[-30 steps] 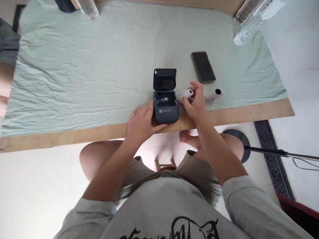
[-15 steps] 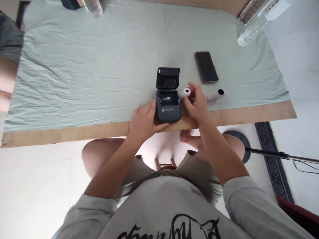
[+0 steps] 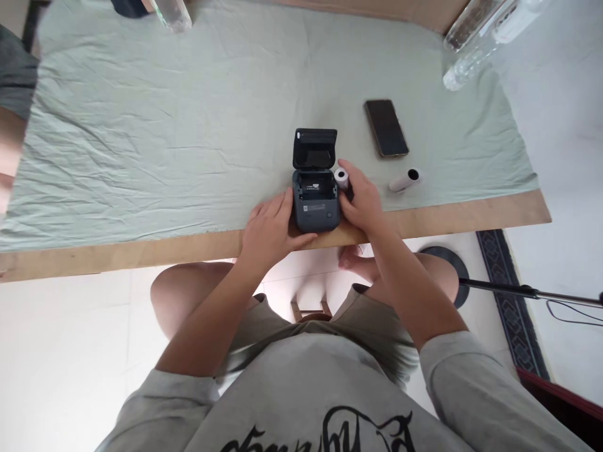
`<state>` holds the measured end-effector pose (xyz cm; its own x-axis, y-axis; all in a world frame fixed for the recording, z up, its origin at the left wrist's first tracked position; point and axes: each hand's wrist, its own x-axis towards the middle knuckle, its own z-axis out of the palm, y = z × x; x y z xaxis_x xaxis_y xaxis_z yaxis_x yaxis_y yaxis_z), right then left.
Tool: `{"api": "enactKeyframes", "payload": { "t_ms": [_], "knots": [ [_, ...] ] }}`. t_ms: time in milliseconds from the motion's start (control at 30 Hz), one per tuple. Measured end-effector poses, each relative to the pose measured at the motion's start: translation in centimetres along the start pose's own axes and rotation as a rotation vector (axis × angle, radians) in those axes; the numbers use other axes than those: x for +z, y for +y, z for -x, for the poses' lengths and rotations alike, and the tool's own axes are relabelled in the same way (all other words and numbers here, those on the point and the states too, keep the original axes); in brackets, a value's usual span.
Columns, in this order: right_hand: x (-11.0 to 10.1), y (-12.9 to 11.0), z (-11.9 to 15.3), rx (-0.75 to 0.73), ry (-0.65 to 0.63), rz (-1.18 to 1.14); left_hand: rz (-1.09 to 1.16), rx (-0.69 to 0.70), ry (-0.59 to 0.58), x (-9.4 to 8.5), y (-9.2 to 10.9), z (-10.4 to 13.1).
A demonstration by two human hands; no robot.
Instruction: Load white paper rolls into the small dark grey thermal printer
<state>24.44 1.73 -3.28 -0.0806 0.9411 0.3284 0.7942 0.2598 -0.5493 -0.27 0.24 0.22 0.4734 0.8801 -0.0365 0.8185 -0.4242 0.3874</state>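
A small dark grey printer stands near the table's front edge with its lid flipped up and its paper bay showing. My left hand rests against the printer's left side and steadies it. My right hand holds a white paper roll right beside the printer's right edge. A second white roll lies on the cloth further right.
A black phone lies face up behind the rolls. Clear plastic bottles lie at the far right corner, another bottle at the far left. A pale green cloth covers the wooden table. A person's arm shows at left.
My right hand has carried the white roll leftward, from beside the phone's side to right against the printer. My left hand has stayed on the printer.
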Motion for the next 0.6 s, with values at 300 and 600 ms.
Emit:
{"api": "enactKeyframes", "payload": {
  "t_ms": [300, 600],
  "knots": [
    [-0.8, 0.3, -0.3, 0.051, 0.191, -0.103, 0.002, 0.039, 0.043, 0.1, -0.2, 0.3],
    [-2.2, -4.6, -3.6, -0.173, -0.093, 0.129, 0.034, 0.054, 0.05, 0.4, -0.4, 0.4]
  ]
}}
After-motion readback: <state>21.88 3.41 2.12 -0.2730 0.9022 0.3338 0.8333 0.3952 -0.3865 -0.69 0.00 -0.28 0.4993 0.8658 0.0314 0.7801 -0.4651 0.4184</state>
